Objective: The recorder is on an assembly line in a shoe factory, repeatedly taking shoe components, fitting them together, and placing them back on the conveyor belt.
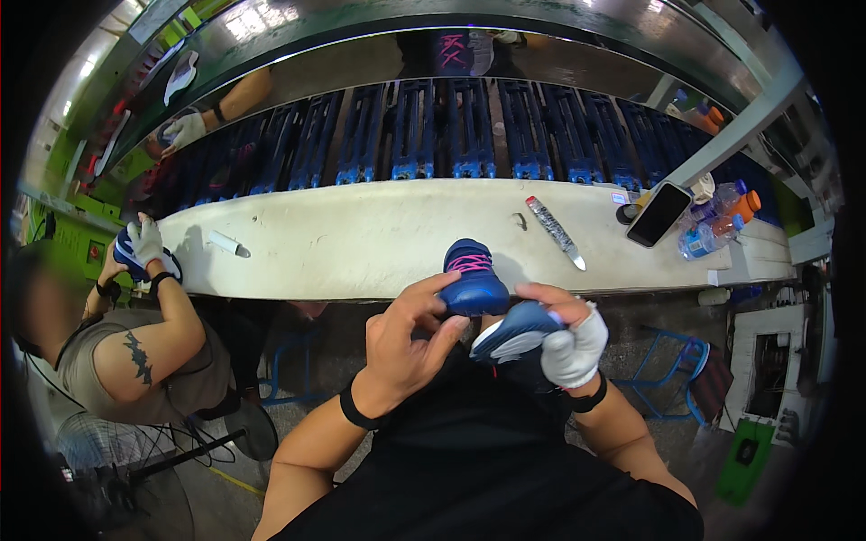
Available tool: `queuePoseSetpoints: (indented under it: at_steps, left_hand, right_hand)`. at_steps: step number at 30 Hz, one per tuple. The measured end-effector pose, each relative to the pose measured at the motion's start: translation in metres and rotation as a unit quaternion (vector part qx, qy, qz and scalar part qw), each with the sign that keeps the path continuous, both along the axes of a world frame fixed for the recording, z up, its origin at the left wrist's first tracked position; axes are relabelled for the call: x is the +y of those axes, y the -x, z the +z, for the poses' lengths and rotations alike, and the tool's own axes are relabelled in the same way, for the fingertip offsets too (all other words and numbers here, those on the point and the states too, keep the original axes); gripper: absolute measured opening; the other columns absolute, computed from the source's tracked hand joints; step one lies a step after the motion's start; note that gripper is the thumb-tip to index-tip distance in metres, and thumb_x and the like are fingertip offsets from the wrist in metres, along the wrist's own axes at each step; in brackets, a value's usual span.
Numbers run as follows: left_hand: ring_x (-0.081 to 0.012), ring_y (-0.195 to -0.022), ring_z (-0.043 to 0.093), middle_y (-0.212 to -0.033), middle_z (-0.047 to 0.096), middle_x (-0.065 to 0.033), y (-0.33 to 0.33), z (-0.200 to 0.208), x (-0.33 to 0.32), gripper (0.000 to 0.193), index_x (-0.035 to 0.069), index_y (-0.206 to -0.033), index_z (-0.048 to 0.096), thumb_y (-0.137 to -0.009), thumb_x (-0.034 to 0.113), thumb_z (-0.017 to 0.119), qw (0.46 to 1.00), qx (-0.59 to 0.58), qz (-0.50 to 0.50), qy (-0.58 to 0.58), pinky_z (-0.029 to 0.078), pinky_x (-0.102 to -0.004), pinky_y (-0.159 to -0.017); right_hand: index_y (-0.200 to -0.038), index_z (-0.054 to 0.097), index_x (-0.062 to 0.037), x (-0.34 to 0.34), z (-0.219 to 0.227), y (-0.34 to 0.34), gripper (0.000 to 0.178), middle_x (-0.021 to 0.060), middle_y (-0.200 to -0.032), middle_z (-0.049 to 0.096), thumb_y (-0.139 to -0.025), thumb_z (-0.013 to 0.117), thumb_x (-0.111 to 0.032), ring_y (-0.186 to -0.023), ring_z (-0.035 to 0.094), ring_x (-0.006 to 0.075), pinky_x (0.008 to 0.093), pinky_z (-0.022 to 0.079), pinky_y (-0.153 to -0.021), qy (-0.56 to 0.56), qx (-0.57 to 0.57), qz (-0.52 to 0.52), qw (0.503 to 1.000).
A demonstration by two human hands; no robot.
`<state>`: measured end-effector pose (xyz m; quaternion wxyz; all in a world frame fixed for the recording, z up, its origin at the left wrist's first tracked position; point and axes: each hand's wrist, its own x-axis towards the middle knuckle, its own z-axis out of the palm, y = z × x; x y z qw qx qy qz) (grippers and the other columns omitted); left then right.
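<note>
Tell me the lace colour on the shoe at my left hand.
The laces are bright pink, seen in the head view.

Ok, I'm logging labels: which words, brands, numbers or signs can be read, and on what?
Nothing is legible.
Pen-shaped tool: markings too small.
Clear bottle: label too blurred.
Small tag at the worktop's far edge: too small.
Phone: dark screen, no text visible.

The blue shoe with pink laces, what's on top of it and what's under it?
Pink laces cross over the top of the blue shoe. White tabletop shows around its heel, but the shoe covers whatever is right underneath. The left hand is at its side.
</note>
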<state>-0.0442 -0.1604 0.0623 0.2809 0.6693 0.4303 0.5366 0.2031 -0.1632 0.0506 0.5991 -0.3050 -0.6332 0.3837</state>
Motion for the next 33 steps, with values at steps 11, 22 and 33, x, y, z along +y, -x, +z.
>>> queuePoseSetpoints:
  at_steps: [11,22,33]
  left_hand:
    - [-0.0311,-0.093,0.084,-0.132,0.076,-0.0355,0.017,0.004,-0.003,0.041,0.0,-0.101,0.067,-0.097,0.032,0.091,0.995,0.056,-0.046,-0.065,0.066,-0.0349,-0.082]
    - [-0.0366,-0.108,0.084,-0.128,0.078,-0.0341,0.021,0.005,-0.001,0.043,0.002,-0.097,0.059,-0.094,0.024,0.095,0.998,0.016,-0.059,-0.036,0.067,-0.0374,-0.087]
    - [-0.0305,-0.094,0.085,-0.127,0.081,-0.0259,0.065,0.018,0.007,0.041,0.004,-0.095,0.057,-0.095,0.023,0.093,0.992,0.102,-0.064,0.045,0.067,-0.0349,-0.078]
  right_hand:
    - [-0.116,0.058,-0.0103,0.013,-0.017,0.019,0.043,0.0358,-0.152,0.064,-0.097,0.091,-0.03,-0.122,0.079,0.0425,0.0458,0.067,-0.096,-0.057,-0.125,0.033,0.99]
    - [-0.114,0.056,-0.0101,0.015,-0.014,0.022,0.046,0.0325,-0.148,0.069,-0.092,0.095,-0.019,-0.118,0.081,0.0416,0.0455,0.068,-0.093,-0.05,-0.136,0.039,0.989]
    - [-0.091,0.059,-0.0068,0.038,-0.033,0.066,0.05,0.0192,-0.131,0.08,-0.086,0.099,-0.036,-0.091,0.085,0.0309,0.0366,0.069,-0.073,-0.135,-0.169,-0.044,0.975]
